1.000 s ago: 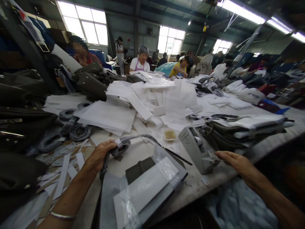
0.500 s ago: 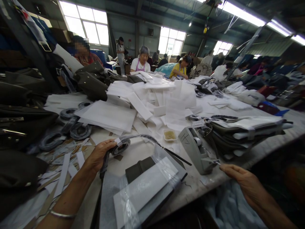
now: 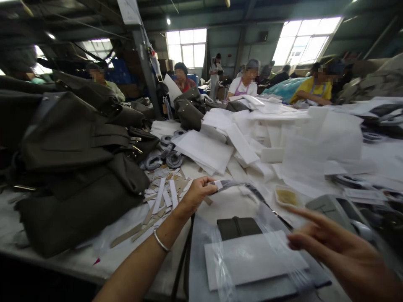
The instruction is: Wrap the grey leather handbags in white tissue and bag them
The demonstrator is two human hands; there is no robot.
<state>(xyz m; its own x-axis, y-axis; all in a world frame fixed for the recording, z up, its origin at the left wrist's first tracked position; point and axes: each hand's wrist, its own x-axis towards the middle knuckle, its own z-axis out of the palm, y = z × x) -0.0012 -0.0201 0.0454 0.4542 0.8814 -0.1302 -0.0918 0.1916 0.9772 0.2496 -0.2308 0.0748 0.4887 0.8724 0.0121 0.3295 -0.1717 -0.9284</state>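
Observation:
My left hand (image 3: pixel 200 193) pinches a dark bag strap (image 3: pixel 252 191) wrapped in clear film, near a white band on it. The strap arches right, to a small metal fitting. Below lies a flat dark olive bag (image 3: pixel 239 227), partly covered by a white foam sheet (image 3: pixel 252 258) and clear film. My right hand (image 3: pixel 340 247), a little blurred, hovers over the bag's right side, index finger stretched out and thumb apart. I see nothing between those fingers. Behind it stands a grey tape dispenser (image 3: pixel 327 205), partly hidden.
Dark olive bags (image 3: pixel 78 184) are heaped at left. Paper and leather-like scraps (image 3: pixel 160 201) lie beside my left arm. White foam sheets (image 3: pixel 204 151) pile up ahead, near coiled wrapped straps (image 3: pixel 174 159) and a small tub (image 3: pixel 286 195). Several people work across the table.
My right hand has left the tape dispenser and come left over the bag. My left hand still holds the strap. The view has turned left.

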